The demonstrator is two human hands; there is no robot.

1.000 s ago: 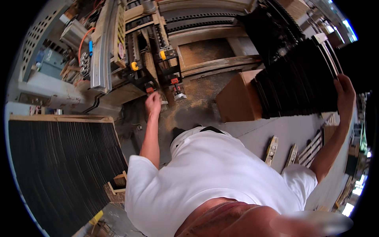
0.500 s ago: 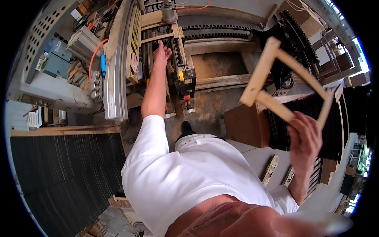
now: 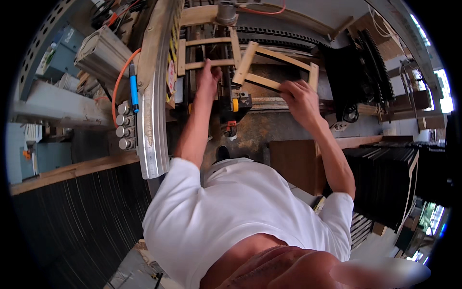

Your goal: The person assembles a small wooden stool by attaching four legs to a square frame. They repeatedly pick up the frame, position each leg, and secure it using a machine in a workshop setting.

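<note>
Gripping a wooden frame in the right hand by its near rail, askew at the right edge of the machine bed. Touching the near rail of a second wooden frame with the partly curled left hand; cannot tell whether closed round it. Lying across the bed, just left of the first, near the silver profile along the left edge.
</note>
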